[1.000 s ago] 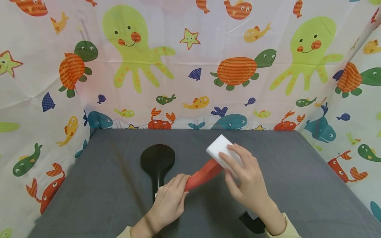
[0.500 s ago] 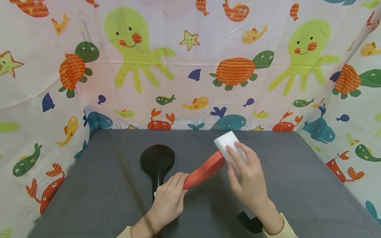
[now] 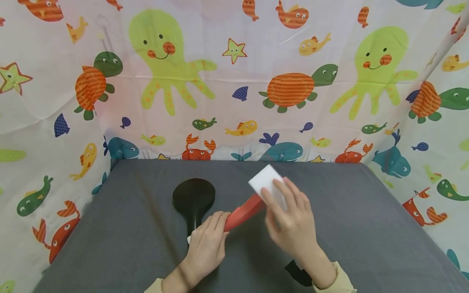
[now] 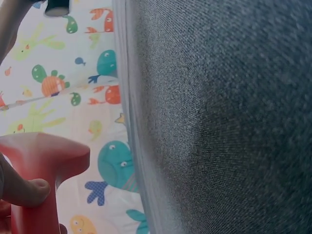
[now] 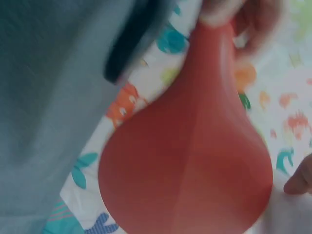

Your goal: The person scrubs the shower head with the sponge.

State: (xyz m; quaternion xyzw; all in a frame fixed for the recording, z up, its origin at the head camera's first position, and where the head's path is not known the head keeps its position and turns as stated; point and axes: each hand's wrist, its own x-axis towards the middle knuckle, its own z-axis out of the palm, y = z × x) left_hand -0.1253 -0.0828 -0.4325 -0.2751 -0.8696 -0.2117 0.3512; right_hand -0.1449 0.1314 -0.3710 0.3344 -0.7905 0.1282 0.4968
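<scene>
My left hand [image 3: 206, 244] grips the narrow handle of a red paddle-shaped thing [image 3: 243, 212], with the thumb lying along it in the left wrist view. The broad rounded end [image 5: 185, 180] fills much of the right wrist view and has a faint lengthwise ridge. My right hand [image 3: 293, 215] holds a white sponge block [image 3: 265, 179] against or just over that far end; whether they touch cannot be told. Part of the red thing lies hidden behind the sponge and right fingers. A black thing of similar paddle shape [image 3: 194, 197] lies on the table, its handle partly behind the left hand.
A grey cloth [image 3: 121, 228] covers the table. Sea-animal curtains [image 3: 227, 81] stand up at the back and both sides. A dark curved piece [image 3: 298, 273] shows beside the right wrist. A blurred brown streak [image 3: 157, 219] crosses the left part of the head view.
My right hand with the sponge first shifts right and slightly away, then comes back left along the red thing. The left hand barely moves; the black thing stays put.
</scene>
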